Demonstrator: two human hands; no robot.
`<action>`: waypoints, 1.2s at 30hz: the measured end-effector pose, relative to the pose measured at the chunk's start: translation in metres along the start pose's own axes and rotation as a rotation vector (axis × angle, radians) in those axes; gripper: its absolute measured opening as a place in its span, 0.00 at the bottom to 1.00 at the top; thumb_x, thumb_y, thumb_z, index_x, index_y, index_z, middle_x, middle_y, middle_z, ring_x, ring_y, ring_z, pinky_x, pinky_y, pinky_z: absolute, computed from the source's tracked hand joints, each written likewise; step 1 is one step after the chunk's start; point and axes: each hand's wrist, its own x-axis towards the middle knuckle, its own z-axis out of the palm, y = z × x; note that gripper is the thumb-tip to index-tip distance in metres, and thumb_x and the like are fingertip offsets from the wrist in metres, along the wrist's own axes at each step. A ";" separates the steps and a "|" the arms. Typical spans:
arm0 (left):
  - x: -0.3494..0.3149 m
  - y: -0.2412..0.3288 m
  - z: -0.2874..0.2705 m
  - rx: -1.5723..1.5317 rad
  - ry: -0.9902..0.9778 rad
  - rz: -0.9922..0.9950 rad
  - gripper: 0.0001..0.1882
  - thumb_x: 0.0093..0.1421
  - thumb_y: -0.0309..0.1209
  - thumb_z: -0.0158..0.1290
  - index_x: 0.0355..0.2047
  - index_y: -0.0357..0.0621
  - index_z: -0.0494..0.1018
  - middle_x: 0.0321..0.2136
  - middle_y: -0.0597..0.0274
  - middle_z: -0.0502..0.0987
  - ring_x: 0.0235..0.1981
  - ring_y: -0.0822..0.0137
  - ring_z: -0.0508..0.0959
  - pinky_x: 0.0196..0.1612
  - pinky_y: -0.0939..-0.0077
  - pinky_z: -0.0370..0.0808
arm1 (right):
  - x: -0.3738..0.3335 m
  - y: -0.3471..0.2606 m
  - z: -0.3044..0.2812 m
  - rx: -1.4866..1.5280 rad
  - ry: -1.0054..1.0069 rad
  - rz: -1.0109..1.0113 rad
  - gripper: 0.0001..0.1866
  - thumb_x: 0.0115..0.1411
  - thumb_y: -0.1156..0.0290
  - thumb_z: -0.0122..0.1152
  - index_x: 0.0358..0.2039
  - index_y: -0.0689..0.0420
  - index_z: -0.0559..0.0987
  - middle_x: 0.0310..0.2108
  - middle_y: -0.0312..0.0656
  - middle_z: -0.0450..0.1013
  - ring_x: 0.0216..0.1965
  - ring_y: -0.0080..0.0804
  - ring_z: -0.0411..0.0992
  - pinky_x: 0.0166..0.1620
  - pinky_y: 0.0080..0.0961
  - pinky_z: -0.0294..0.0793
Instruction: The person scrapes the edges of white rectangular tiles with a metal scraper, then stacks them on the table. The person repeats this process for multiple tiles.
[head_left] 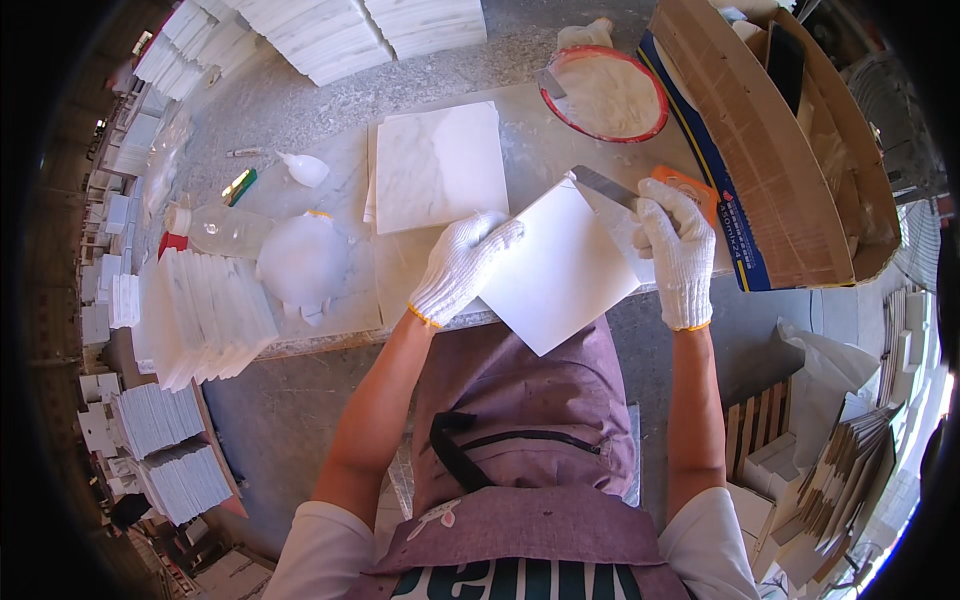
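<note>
I watch a gloved left hand clasp the upper left edge of a white square tile, tilted over the near edge of the stone workbench. The gloved right hand is closed around a putty knife, its blade touching the tile's top corner. A red-rimmed bowl of white paste sits beyond.

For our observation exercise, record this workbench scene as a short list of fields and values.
Left hand: gloved left hand holds the white tile at its left edge
Right hand: gloved right hand grips a scraper against the tile's upper corner
Tile: tilted, partly over the bench edge
Behind: marble tile lying flat, red basin of white paste
Left side: stacked tiles, plastic bottle
</note>
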 end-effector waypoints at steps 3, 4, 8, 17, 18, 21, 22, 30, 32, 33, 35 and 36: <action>0.000 -0.001 0.000 0.003 -0.007 0.000 0.22 0.65 0.46 0.52 0.42 0.36 0.78 0.31 0.59 0.79 0.34 0.70 0.75 0.41 0.73 0.71 | 0.000 -0.001 0.000 -0.021 0.019 -0.012 0.14 0.65 0.70 0.58 0.49 0.62 0.80 0.26 0.35 0.75 0.23 0.15 0.68 0.27 0.13 0.70; 0.001 -0.001 0.000 0.006 -0.009 0.003 0.22 0.65 0.46 0.52 0.42 0.36 0.78 0.31 0.59 0.79 0.34 0.70 0.75 0.41 0.73 0.71 | -0.001 -0.002 0.001 -0.031 0.027 -0.015 0.14 0.65 0.70 0.58 0.49 0.62 0.80 0.26 0.35 0.75 0.23 0.15 0.68 0.27 0.13 0.70; 0.000 -0.001 0.000 0.004 -0.011 -0.004 0.22 0.65 0.46 0.52 0.41 0.36 0.78 0.30 0.58 0.79 0.33 0.70 0.75 0.41 0.73 0.71 | -0.001 -0.006 0.001 0.002 0.018 -0.014 0.13 0.63 0.73 0.60 0.46 0.63 0.80 0.24 0.34 0.73 0.23 0.16 0.68 0.28 0.16 0.69; 0.001 -0.003 0.000 0.002 -0.007 0.008 0.22 0.65 0.46 0.52 0.41 0.37 0.78 0.30 0.58 0.79 0.33 0.70 0.76 0.40 0.72 0.71 | -0.003 -0.006 0.003 -0.009 0.033 -0.037 0.12 0.62 0.74 0.60 0.45 0.63 0.81 0.25 0.35 0.73 0.23 0.17 0.69 0.28 0.16 0.69; 0.001 -0.001 0.000 0.009 -0.007 0.004 0.22 0.65 0.46 0.52 0.41 0.37 0.78 0.30 0.58 0.79 0.33 0.70 0.76 0.40 0.72 0.71 | -0.002 -0.005 0.002 -0.010 0.036 -0.041 0.12 0.62 0.74 0.60 0.45 0.63 0.81 0.25 0.35 0.74 0.23 0.17 0.69 0.28 0.16 0.70; 0.001 -0.001 0.000 0.012 -0.003 0.000 0.22 0.65 0.46 0.52 0.41 0.37 0.78 0.30 0.58 0.79 0.33 0.70 0.76 0.40 0.72 0.71 | -0.002 -0.005 0.002 -0.014 0.033 -0.049 0.12 0.62 0.74 0.60 0.45 0.63 0.81 0.26 0.36 0.74 0.24 0.18 0.69 0.28 0.17 0.70; 0.001 -0.001 0.000 0.009 -0.001 0.000 0.22 0.65 0.46 0.52 0.41 0.37 0.78 0.30 0.58 0.80 0.33 0.70 0.76 0.40 0.73 0.71 | -0.002 -0.005 0.002 -0.015 0.031 -0.050 0.12 0.62 0.75 0.60 0.45 0.63 0.81 0.26 0.36 0.74 0.24 0.18 0.69 0.28 0.17 0.70; 0.001 -0.003 0.000 -0.013 -0.006 -0.001 0.21 0.65 0.45 0.53 0.41 0.36 0.78 0.29 0.60 0.80 0.32 0.73 0.75 0.40 0.74 0.71 | 0.002 -0.006 0.002 0.024 0.068 0.000 0.13 0.62 0.71 0.61 0.46 0.62 0.81 0.28 0.35 0.75 0.24 0.17 0.71 0.28 0.15 0.71; 0.003 -0.005 0.000 -0.030 -0.017 -0.006 0.21 0.65 0.44 0.53 0.41 0.36 0.78 0.29 0.61 0.79 0.33 0.74 0.75 0.39 0.75 0.71 | 0.002 -0.001 0.000 0.076 0.075 0.045 0.14 0.62 0.70 0.61 0.46 0.61 0.81 0.28 0.34 0.75 0.24 0.17 0.71 0.28 0.15 0.71; 0.004 -0.006 -0.001 -0.037 -0.027 -0.010 0.20 0.64 0.44 0.53 0.41 0.36 0.78 0.29 0.62 0.79 0.33 0.74 0.75 0.39 0.75 0.71 | 0.003 0.002 -0.002 0.103 0.075 0.059 0.14 0.63 0.69 0.61 0.47 0.61 0.81 0.28 0.34 0.75 0.25 0.16 0.71 0.28 0.14 0.71; 0.005 -0.006 -0.001 -0.060 -0.039 -0.014 0.20 0.64 0.43 0.54 0.41 0.36 0.78 0.29 0.64 0.79 0.33 0.75 0.74 0.39 0.76 0.71 | 0.003 0.007 -0.002 0.140 0.078 0.076 0.15 0.64 0.68 0.60 0.48 0.61 0.81 0.28 0.33 0.75 0.24 0.15 0.69 0.27 0.13 0.69; 0.004 -0.005 -0.001 -0.077 -0.042 -0.014 0.19 0.64 0.42 0.54 0.41 0.35 0.78 0.29 0.65 0.79 0.32 0.76 0.74 0.39 0.76 0.71 | 0.002 0.009 -0.001 0.150 0.081 0.078 0.15 0.65 0.67 0.59 0.49 0.61 0.80 0.27 0.32 0.74 0.24 0.14 0.67 0.27 0.12 0.67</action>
